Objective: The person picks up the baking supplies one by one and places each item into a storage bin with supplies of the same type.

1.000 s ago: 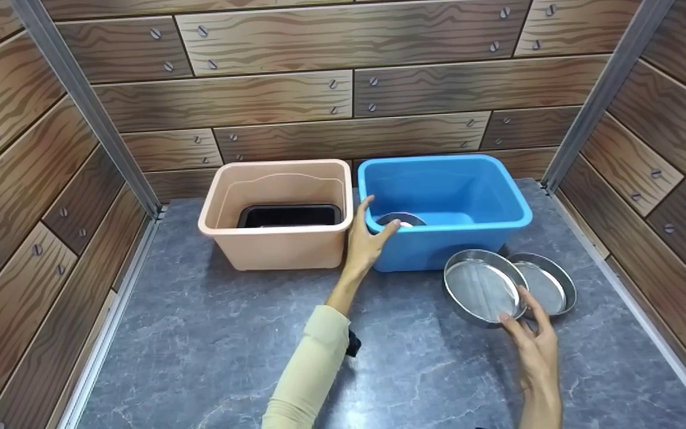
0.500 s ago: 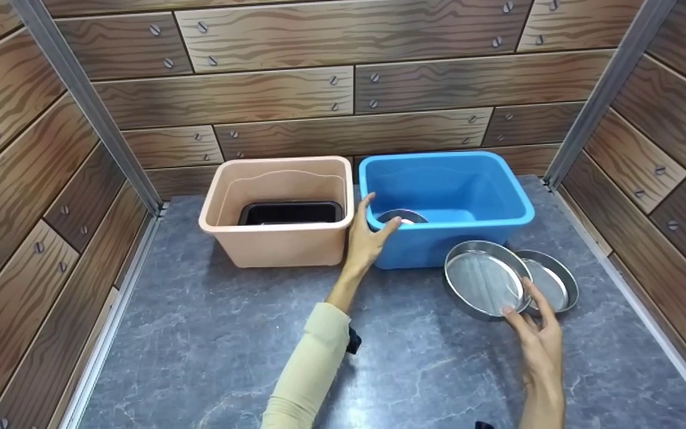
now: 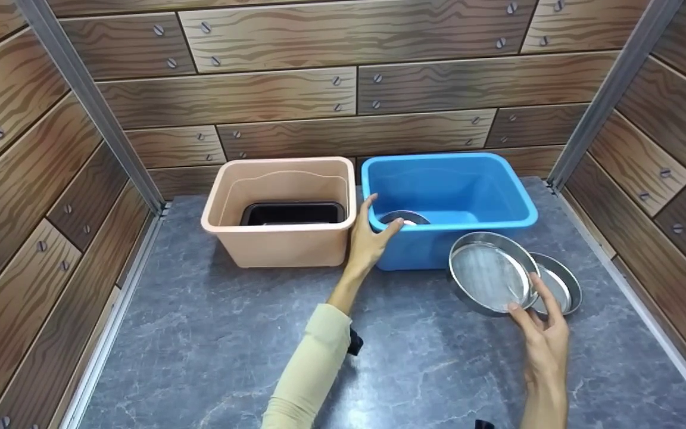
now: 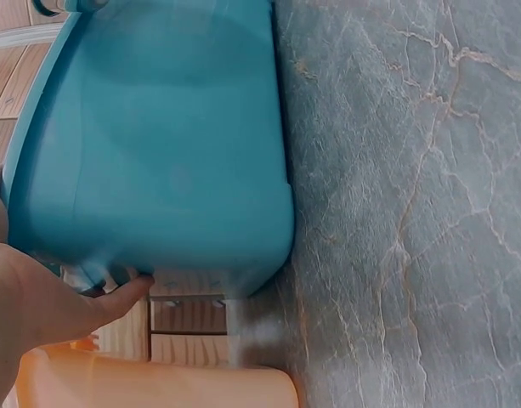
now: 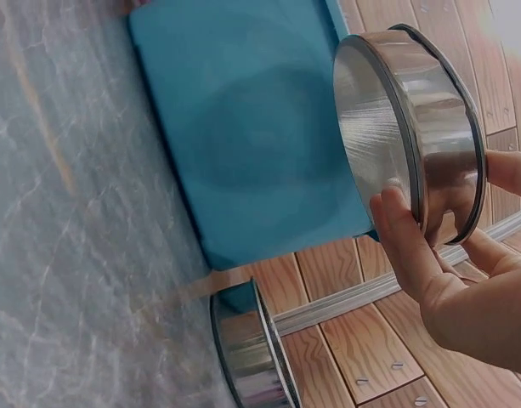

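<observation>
My right hand (image 3: 545,339) grips the edge of a round metal sieve (image 3: 489,268), raised off the table in front of the blue bin (image 3: 414,253). In the right wrist view the sieve (image 5: 438,110) stands tilted, its mesh side toward the bin, fingers on the underside and rim. Left of it, my left hand (image 3: 368,244) holds the near-left corner of the blue bin, thumb over the front rim. The left wrist view has its fingers (image 4: 120,302) along the bin's side wall. A second sieve (image 3: 564,280) lies on the table, partly hidden behind the held one.
Inside the blue bin, a round metal rim (image 3: 408,217) shows by the near-left corner. Close on its left stands a peach bin (image 3: 283,247) with a black tray (image 3: 292,211) inside. Wood-patterned walls (image 3: 277,95) enclose the grey marbled table (image 3: 230,339).
The held sieve has risen and moved slightly away toward the blue bin, with my right hand following. My left hand stays on the bin's corner.
</observation>
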### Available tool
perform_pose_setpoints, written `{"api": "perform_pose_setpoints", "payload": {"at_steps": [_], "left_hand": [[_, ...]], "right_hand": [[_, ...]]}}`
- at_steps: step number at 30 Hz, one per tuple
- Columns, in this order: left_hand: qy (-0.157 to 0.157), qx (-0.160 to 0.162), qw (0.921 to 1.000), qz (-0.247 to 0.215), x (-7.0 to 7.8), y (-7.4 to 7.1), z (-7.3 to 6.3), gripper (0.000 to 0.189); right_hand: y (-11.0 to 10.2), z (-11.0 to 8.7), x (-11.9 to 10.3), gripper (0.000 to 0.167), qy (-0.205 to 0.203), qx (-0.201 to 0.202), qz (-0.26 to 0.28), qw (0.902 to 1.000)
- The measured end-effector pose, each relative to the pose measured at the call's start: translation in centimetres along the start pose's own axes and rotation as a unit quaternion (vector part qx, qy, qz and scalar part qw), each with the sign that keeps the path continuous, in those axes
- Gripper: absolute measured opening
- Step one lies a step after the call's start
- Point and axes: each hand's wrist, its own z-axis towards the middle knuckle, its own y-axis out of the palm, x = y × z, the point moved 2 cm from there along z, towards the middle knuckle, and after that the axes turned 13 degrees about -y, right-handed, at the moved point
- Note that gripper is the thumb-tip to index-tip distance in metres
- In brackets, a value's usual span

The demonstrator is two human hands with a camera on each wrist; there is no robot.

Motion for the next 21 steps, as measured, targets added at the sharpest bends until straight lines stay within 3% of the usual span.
{"api": "perform_pose_setpoints", "payload": {"at_steps": [21], "left_hand": [[-0.003,0.005,1.0,0.004,0.1,0.0,0.0,0.082]], "right_hand": [[1.8,2.0,-2.1,0.065,-0.05,-0.032,-0.016,0.9981]]}}
